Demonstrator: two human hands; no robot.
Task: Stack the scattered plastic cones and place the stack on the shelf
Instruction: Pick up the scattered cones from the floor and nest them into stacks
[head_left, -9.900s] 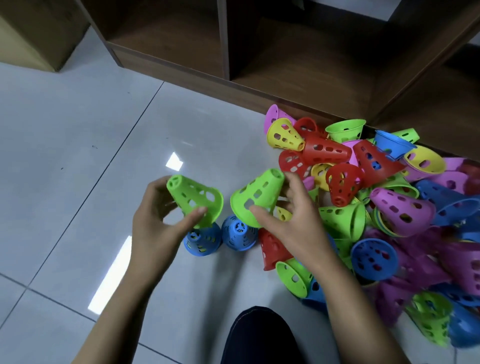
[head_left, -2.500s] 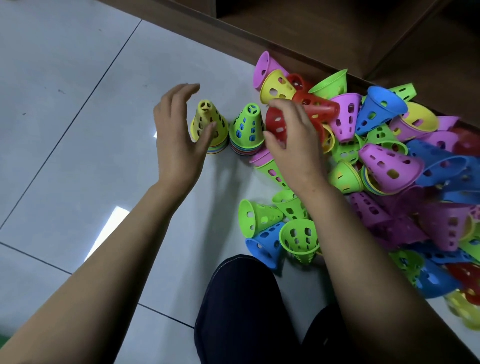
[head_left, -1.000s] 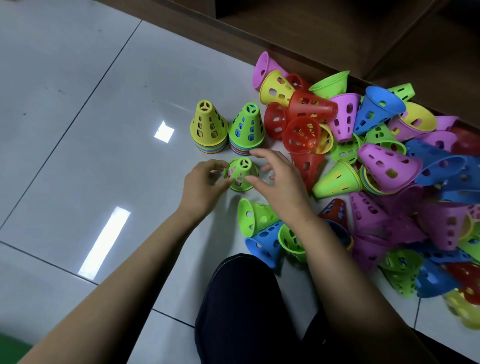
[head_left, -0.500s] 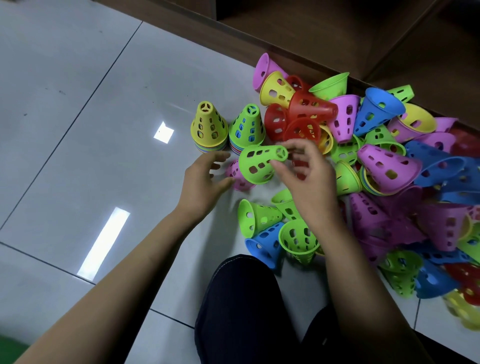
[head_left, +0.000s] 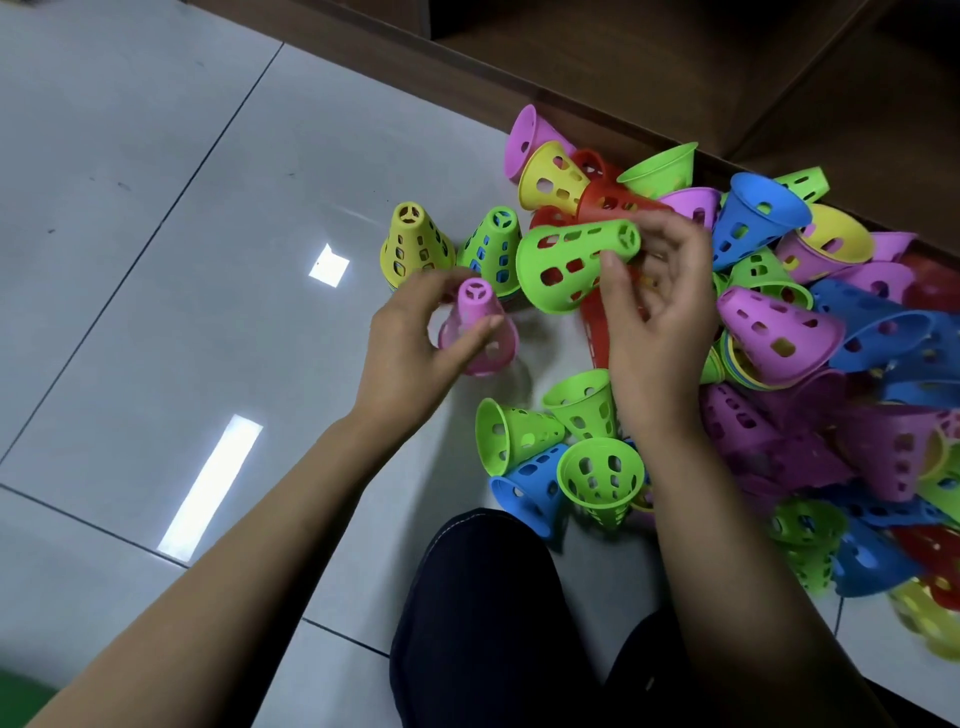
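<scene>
My left hand (head_left: 410, 348) grips a pink cone (head_left: 475, 327), upright, just above the floor. My right hand (head_left: 657, 317) holds a green cone (head_left: 566, 262) on its side, narrow end to the right, raised above the floor. Two upright stacks stand behind on the tiles: one topped by a yellow cone (head_left: 413, 244), one topped by a green cone (head_left: 493, 249). A big heap of loose cones (head_left: 810, 338) in several colours lies to the right. The wooden shelf (head_left: 597, 57) runs along the top.
Three green cones (head_left: 519, 431) and a blue one (head_left: 530, 491) lie near my knee (head_left: 493, 613). Grey floor tiles (head_left: 156, 260) spread out to the left. The shelf's bottom edge sits right behind the heap.
My right hand has lifted the green cone up and away. My left hand has closed round the pink cone that stood beneath it.
</scene>
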